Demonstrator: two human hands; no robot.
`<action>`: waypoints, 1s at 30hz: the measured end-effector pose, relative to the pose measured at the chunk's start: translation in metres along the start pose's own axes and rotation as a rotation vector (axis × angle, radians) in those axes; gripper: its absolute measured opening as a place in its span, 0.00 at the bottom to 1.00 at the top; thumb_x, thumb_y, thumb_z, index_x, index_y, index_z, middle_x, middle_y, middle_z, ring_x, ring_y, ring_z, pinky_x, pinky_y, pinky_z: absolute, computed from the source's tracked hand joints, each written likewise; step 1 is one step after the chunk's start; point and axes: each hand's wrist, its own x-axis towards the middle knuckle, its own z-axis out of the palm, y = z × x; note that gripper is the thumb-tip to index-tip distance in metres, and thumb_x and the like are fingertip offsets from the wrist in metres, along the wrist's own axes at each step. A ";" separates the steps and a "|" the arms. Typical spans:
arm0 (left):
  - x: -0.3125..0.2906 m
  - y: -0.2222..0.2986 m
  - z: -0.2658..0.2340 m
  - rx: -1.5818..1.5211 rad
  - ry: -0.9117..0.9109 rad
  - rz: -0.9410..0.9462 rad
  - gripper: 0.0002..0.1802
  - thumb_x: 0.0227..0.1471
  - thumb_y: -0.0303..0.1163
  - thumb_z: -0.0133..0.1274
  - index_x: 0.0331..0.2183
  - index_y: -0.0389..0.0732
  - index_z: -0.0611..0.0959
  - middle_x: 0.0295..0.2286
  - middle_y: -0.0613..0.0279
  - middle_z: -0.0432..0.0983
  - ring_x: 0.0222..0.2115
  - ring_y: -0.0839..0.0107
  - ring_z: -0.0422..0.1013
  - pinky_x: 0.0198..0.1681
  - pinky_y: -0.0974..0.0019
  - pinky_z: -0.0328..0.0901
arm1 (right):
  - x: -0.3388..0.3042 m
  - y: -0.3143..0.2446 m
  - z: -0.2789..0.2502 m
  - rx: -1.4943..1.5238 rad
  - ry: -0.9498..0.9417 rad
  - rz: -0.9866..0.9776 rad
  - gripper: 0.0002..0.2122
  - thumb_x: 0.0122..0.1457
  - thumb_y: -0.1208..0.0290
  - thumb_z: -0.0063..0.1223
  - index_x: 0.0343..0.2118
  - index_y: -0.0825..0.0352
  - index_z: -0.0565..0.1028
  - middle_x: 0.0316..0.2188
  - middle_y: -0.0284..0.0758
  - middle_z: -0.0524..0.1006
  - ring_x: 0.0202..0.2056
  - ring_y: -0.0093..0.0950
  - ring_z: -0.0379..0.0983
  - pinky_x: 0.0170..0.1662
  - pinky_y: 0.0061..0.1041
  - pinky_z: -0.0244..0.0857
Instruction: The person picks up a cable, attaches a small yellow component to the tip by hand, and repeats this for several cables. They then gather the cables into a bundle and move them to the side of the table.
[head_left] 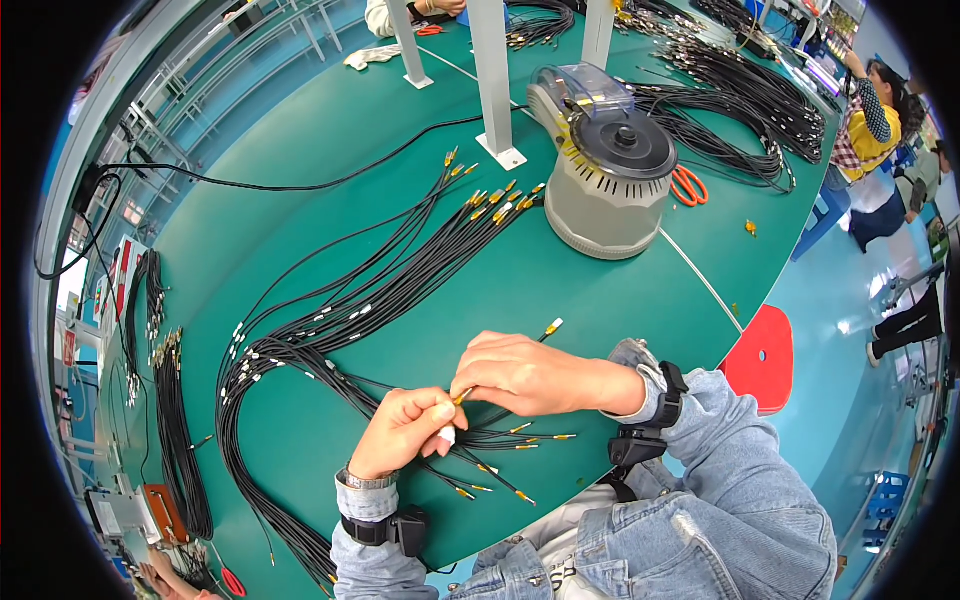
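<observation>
- The person in front of me has both hands close together over the near edge of the green tabletop [470, 290].
- The left hand [402, 432] is pinched nearly closed, thumb against finger, on a yellow-banded cable end [463, 397]; a small white piece [447, 434] shows under the thumb.
- The right hand [530, 375] meets it there, fingertips gathered tight on the same cable end; its exact hold is partly hidden from me.
- Just beside and below the hands, other cable tips [525, 498] fan out, most wrapped in yellow.
- A thick bundle of black cables [235, 390] curves round to the left of the hands, its yellow-tipped ends reaching toward a round grey tape dispenser [608, 205] with a black top.
- Scissors with orange-red handles [690, 187] lie just right of that machine.
- Over at the far right corner, more black cables [745, 90] are heaped.
- A red stool [768, 360] stands by the table's right edge.
</observation>
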 end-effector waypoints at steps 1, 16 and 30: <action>0.001 0.001 0.003 0.000 0.005 0.001 0.13 0.55 0.33 0.46 0.27 0.34 0.78 0.13 0.66 0.69 0.12 0.82 0.63 0.15 0.79 0.57 | -0.001 0.001 -0.003 -0.083 -0.023 0.019 0.06 0.50 0.76 0.52 0.31 0.69 0.71 0.28 0.36 0.71 0.30 0.35 0.67 0.36 0.31 0.61; 0.070 0.007 -0.016 1.257 0.509 0.527 0.24 0.46 0.32 0.54 0.46 0.36 0.71 0.46 0.51 0.65 0.49 0.53 0.61 0.50 0.57 0.57 | -0.024 0.018 -0.066 -0.564 -0.041 0.395 0.14 0.51 0.72 0.53 0.40 0.69 0.70 0.39 0.39 0.71 0.42 0.37 0.66 0.45 0.32 0.61; 0.104 0.003 -0.016 1.310 0.437 0.415 0.31 0.40 0.30 0.58 0.48 0.37 0.68 0.46 0.53 0.64 0.49 0.56 0.58 0.50 0.59 0.57 | -0.029 0.026 -0.091 -0.208 0.118 0.543 0.10 0.53 0.72 0.51 0.35 0.73 0.72 0.32 0.39 0.73 0.35 0.31 0.71 0.40 0.28 0.64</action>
